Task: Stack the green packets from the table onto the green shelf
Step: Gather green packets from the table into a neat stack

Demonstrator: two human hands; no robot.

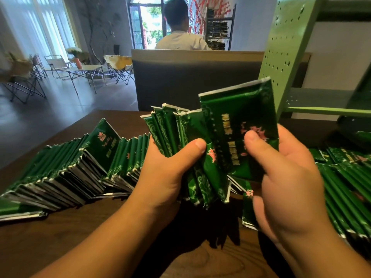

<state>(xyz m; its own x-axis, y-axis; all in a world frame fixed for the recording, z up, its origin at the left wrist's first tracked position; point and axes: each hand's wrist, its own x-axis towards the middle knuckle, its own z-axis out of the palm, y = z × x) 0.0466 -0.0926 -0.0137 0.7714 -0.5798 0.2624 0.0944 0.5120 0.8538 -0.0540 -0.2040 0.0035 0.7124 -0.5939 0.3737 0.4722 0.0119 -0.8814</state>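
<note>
Now both hands (220, 173) grip green packets (180, 137) above table (60, 247).

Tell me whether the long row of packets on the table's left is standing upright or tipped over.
Tipped over. The row of packets leans like fallen dominoes, each overlapping the next on the table.
</note>
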